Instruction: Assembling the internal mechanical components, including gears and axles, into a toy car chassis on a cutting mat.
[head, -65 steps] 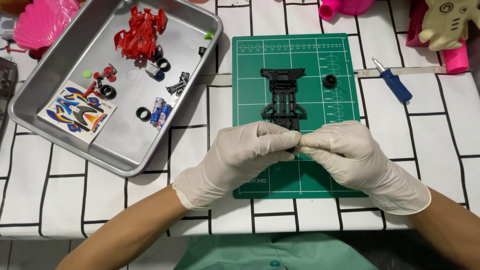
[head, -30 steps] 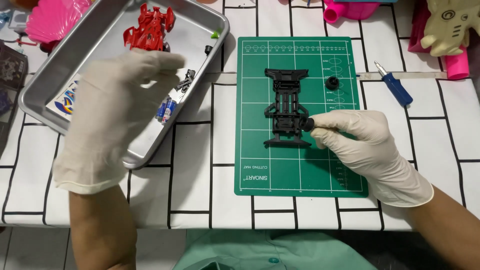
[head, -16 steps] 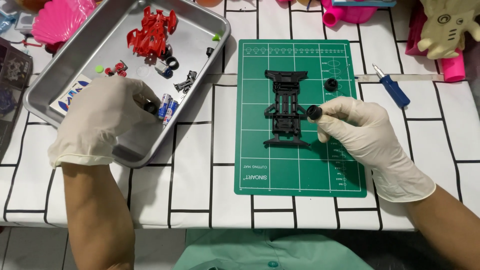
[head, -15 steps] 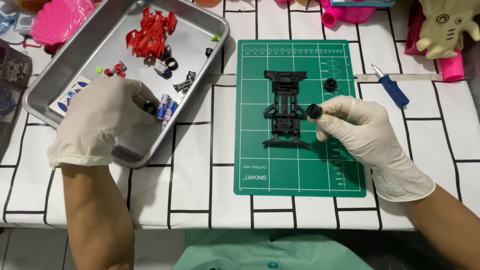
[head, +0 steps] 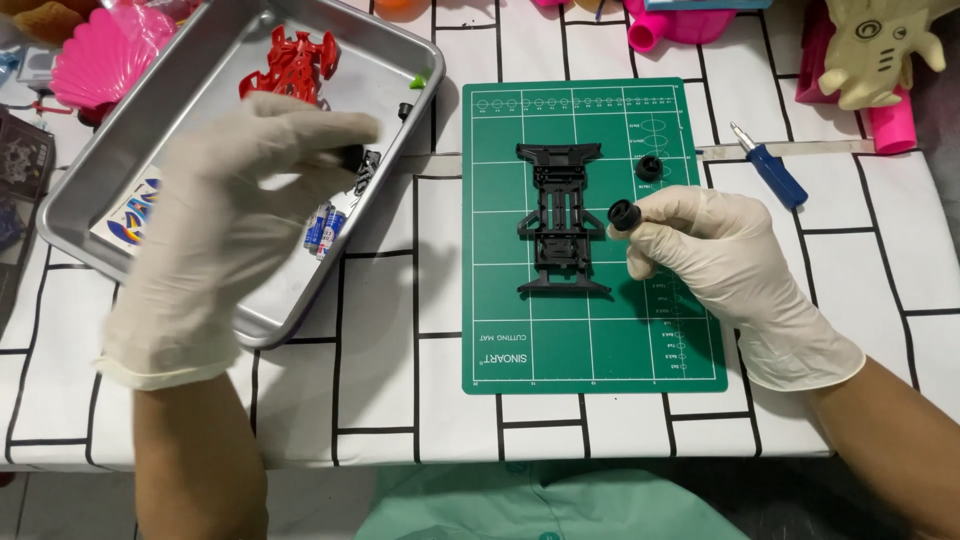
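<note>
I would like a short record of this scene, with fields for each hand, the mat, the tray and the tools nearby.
left hand: gloved, raised over the metal tray, pinching a small black part
right hand: gloved, holding a black wheel beside the black chassis
green cutting mat: carries the chassis and a second black wheel
tray contents: red car body, sticker sheet, small batteries
tool: blue screwdriver, right of the mat
</note>
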